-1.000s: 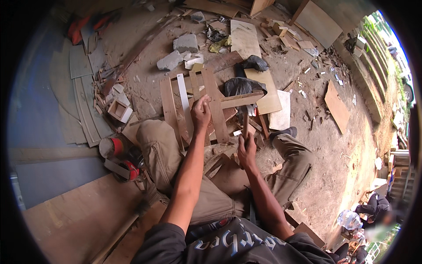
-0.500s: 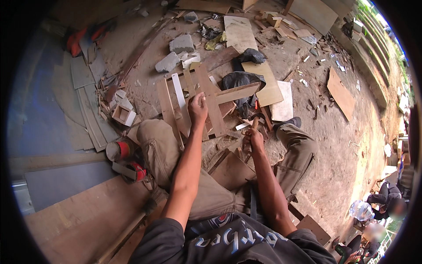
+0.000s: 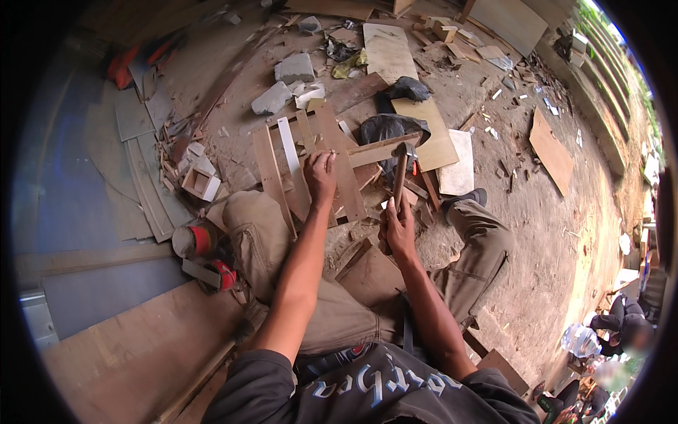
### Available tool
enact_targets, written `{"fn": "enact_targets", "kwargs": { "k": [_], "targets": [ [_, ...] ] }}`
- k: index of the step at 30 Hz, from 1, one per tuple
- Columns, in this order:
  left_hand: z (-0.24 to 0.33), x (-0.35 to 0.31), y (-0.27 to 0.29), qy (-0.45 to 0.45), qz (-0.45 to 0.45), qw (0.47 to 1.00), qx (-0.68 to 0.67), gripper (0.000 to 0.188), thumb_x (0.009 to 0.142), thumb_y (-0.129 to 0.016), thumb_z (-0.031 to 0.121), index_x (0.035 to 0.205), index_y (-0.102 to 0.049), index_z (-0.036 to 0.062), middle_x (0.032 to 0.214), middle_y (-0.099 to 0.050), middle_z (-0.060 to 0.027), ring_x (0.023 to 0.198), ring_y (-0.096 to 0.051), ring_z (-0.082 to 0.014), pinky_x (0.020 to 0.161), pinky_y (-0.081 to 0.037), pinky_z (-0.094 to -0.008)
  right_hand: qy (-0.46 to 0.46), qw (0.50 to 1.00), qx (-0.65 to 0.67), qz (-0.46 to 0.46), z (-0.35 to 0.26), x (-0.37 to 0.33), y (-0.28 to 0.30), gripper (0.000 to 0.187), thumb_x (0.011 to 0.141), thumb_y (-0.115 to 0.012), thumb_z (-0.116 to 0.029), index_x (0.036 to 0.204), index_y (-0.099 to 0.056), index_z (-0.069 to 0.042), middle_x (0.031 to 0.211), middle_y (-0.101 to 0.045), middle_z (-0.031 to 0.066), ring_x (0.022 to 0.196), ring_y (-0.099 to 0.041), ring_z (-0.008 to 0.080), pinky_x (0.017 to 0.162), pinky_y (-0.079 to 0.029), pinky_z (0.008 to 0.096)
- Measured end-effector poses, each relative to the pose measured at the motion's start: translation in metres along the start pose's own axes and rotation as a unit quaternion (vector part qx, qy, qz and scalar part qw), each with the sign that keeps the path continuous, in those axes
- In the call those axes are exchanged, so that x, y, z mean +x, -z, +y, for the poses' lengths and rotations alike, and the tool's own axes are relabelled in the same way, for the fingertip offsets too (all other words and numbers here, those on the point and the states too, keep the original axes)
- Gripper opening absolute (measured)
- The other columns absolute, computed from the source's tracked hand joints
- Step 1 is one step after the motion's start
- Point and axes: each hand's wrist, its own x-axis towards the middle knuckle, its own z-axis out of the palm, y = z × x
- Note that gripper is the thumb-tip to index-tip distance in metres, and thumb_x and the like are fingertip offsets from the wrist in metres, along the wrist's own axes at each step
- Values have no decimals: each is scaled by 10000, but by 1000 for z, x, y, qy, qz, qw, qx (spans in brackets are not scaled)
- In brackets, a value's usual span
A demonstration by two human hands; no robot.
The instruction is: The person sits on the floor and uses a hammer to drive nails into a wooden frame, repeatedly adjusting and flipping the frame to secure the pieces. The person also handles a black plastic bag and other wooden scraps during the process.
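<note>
My right hand (image 3: 400, 230) grips a hammer (image 3: 400, 175) by its wooden handle. The hammer stands nearly upright, its metal head away from me, beside the right part of a wooden frame (image 3: 344, 169). On that frame rests my left hand (image 3: 321, 172), its fingers pinched together above a slat; whatever they hold is too small to make out. The frame has several brown slats and one white strip (image 3: 289, 148), and it lies between my knees. A board (image 3: 378, 150) juts from its right side toward a black plastic bag (image 3: 387, 128).
Grey concrete blocks (image 3: 294, 68) and wood scraps lie beyond the frame. To my left are a tin can (image 3: 185, 242) with a red band and a red tape roll (image 3: 224, 274). A loose brown panel (image 3: 550, 150) lies right. People (image 3: 621, 318) sit at far right.
My right hand has raised the hammer, swinging its head up and away from me beside the frame. My left hand has stayed at nearly the same place on the slats.
</note>
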Motion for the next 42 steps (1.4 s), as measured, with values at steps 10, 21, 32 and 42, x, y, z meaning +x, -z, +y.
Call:
{"fn": "enact_targets", "kwargs": {
  "k": [10, 21, 32, 42],
  "targets": [
    [1, 0, 1, -10, 9, 999, 30, 77, 876, -648, 105, 908, -698, 55, 949, -660, -81, 888, -614, -300, 775, -482, -405, 83, 930, -356, -46, -11, 7, -50, 370, 1022, -490, -293, 1245, -497, 1, 800, -618, 320, 766, -642, 474, 649, -481, 465],
    [8, 2, 4, 17, -3, 998, 53, 72, 856, -649, 79, 909, -691, 53, 941, -649, -71, 904, -610, -291, 791, -473, -407, 96, 903, -414, -66, -17, 27, -61, 329, 1022, -487, -294, 1124, -511, 18, 815, -620, 330, 825, -596, 533, 657, -458, 524],
    [3, -2, 1, 23, 4, 999, 29, 89, 852, -655, 84, 923, -699, 52, 957, -650, -71, 914, -609, -297, 792, -474, -407, 123, 912, -384, -70, -36, 16, -65, 346, 1038, -451, -284, 1213, -513, 8, 698, -600, 224, 658, -633, 384, 583, -455, 440],
    [8, -2, 2, 14, 19, 999, 49, 89, 857, -649, 89, 914, -698, 43, 988, -656, -83, 926, -608, -306, 808, -474, -420, 245, 913, -317, -82, -39, 5, -73, 335, 1054, -384, -294, 1147, -515, 0, 639, -499, 74, 537, -477, 157, 508, -390, 325]
  ]
}}
